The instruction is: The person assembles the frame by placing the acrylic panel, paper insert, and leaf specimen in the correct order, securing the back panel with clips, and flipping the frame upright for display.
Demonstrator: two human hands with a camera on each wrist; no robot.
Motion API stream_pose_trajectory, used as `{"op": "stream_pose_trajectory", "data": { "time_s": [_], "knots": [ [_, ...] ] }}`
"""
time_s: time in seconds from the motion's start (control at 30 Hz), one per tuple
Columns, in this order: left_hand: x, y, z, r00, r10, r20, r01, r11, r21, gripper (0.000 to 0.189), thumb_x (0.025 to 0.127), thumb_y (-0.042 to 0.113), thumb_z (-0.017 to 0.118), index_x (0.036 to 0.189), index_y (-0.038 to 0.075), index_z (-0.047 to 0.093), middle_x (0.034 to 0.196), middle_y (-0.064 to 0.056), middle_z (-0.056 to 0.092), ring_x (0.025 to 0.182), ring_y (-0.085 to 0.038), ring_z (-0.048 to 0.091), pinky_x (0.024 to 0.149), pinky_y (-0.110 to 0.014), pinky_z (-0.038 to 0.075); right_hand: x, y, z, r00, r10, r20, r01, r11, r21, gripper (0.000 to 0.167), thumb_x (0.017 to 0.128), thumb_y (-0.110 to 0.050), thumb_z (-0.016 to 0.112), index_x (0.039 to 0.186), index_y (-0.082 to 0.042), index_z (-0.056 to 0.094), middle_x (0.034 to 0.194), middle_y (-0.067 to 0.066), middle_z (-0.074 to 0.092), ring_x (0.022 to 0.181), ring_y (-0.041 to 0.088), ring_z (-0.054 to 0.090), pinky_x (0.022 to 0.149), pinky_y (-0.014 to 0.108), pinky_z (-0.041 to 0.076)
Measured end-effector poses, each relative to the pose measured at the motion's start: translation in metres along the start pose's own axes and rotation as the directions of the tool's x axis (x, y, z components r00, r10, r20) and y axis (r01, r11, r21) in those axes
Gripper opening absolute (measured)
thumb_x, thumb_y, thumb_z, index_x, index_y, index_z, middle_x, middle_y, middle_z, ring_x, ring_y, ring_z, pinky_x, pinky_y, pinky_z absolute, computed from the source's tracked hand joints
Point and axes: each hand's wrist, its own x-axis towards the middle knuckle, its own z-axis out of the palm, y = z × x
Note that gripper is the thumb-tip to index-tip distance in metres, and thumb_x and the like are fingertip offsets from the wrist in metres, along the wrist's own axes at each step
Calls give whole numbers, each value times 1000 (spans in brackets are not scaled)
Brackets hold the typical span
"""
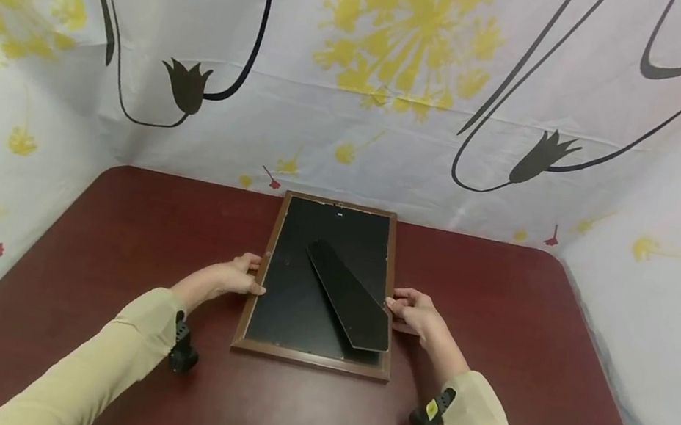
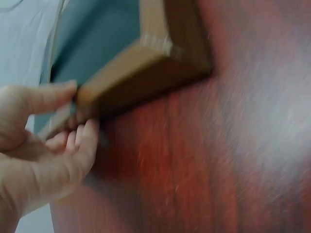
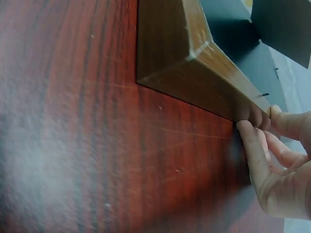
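Observation:
A brown wooden picture frame (image 1: 310,360) lies back side up on the table, its black backing board (image 1: 288,308) showing. Across the board slants a black easel leg (image 1: 353,304), raised a little from it. My left hand (image 1: 230,277) grips the frame's left side, thumb over the top edge and fingers against the outer side. On the opposite side, my right hand (image 1: 414,312) pinches the frame the same way. In the right wrist view, a small metal tab (image 3: 264,94) sticks out near the thumb, and the frame's corner rests on the wood.
The dark red wooden table (image 1: 179,217) has rounded far corners. A white cloth (image 1: 302,117) with yellow and grey flower prints hangs behind it and along both sides. Each wrist wears a small black camera (image 1: 183,347).

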Motion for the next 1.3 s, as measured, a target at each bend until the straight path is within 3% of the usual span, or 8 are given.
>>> {"op": "stream_pose_trajectory", "data": {
  "time_s": [0.1, 0.2, 0.43, 0.57, 0.7, 1.03, 1.17, 1.3],
  "knots": [
    [7, -1, -15, 998, 22, 58, -17, 996, -93, 60, 89, 6, 54, 136, -8, 19, 139, -28, 26, 128, -37, 36, 105, -45, 39, 0, -3, -2, 1000, -7, 4, 7, 1000, 1, 45, 91, -14, 55, 131, 2, 40, 98, 7, 55, 79, 10, 59, 73, 32, 58],
    [22, 2, -26, 999, 17, 28, -14, 993, -121, 51, 92, 9, 50, 133, -10, 26, 135, -28, 34, 125, -38, 40, 103, -44, 42, -1, -2, -3, 1000, -8, 13, 8, 1000, 9, 44, 91, -12, 56, 129, 3, 40, 96, 7, 55, 79, 11, 59, 71, 33, 58],
    [99, -16, -39, 989, -10, -147, -40, 944, -329, 48, 88, 22, 61, 129, 0, 48, 130, -17, 50, 119, -29, 50, 95, -36, 50, -4, 5, -2, 1000, -1, 16, 0, 1000, 15, 41, 90, -13, 57, 126, 0, 43, 96, 8, 53, 79, 15, 59, 70, 35, 58],
    [94, 11, -40, 969, -89, -230, 1, 935, -355, 48, 93, 22, 54, 134, 0, 43, 138, -17, 42, 128, -31, 41, 103, -38, 43, -3, 5, -1, 1000, -4, 24, 4, 1000, 15, 43, 90, -14, 58, 127, 0, 43, 97, 8, 52, 80, 15, 59, 70, 34, 58],
    [87, 29, -39, 958, -83, -276, -33, 920, -390, 47, 94, 21, 51, 135, -1, 41, 140, -18, 39, 129, -31, 39, 105, -38, 41, -2, 3, -2, 1000, 8, 14, -9, 1000, 12, 41, 89, -14, 58, 125, -1, 44, 95, 7, 52, 78, 14, 59, 68, 33, 58],
    [91, 36, -41, 951, -147, -272, 21, 909, -416, 48, 92, 20, 55, 134, 1, 43, 140, -17, 39, 128, -30, 40, 104, -40, 42, -3, 3, 1, 1000, -6, 1, 6, 1000, 16, 39, 89, -12, 58, 123, 1, 44, 94, 9, 55, 74, 16, 58, 66, 34, 58],
    [111, 27, -47, 956, -181, -232, 79, 917, -391, 55, 88, 23, 61, 135, 2, 42, 141, -15, 39, 130, -29, 39, 101, -39, 44, -2, 4, 1, 1000, -13, 2, 13, 1000, 14, 39, 89, -12, 58, 123, 1, 45, 94, 9, 55, 73, 15, 58, 65, 33, 58],
    [157, 6, -55, 963, -181, -201, 107, 937, -331, 78, 81, 32, 69, 140, 0, 30, 142, -18, 35, 129, -30, 39, 99, -41, 45, -2, 3, -2, 1000, -21, -3, 21, 1000, 11, 40, 89, -14, 58, 124, 0, 45, 95, 9, 55, 76, 15, 58, 65, 34, 58]
  ]
}}
